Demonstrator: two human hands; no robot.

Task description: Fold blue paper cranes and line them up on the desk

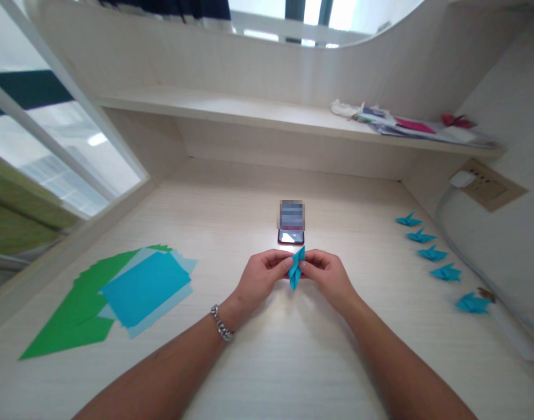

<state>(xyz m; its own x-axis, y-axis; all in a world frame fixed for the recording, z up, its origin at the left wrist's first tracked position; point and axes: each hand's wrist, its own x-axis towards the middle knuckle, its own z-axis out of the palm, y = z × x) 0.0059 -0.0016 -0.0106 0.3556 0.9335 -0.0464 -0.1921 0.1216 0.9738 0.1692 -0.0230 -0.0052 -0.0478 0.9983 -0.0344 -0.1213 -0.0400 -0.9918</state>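
Note:
Both hands meet over the middle of the pale wooden desk (267, 361). My left hand (262, 277) and my right hand (327, 276) pinch a small folded piece of blue paper (295, 269) from either side; it stands upright with a pointed tip up and another down. A metal bracelet (222, 324) sits on my left wrist. Just beyond the hands a phone (291, 235) lies flat with its screen lit.
A fanned stack of blue and green paper sheets (131, 291) lies at the left. Several finished blue folded figures (432, 253) line the right side. A wall socket with a white plug (466, 178) and cable is on the right wall. Papers (407, 125) clutter the shelf.

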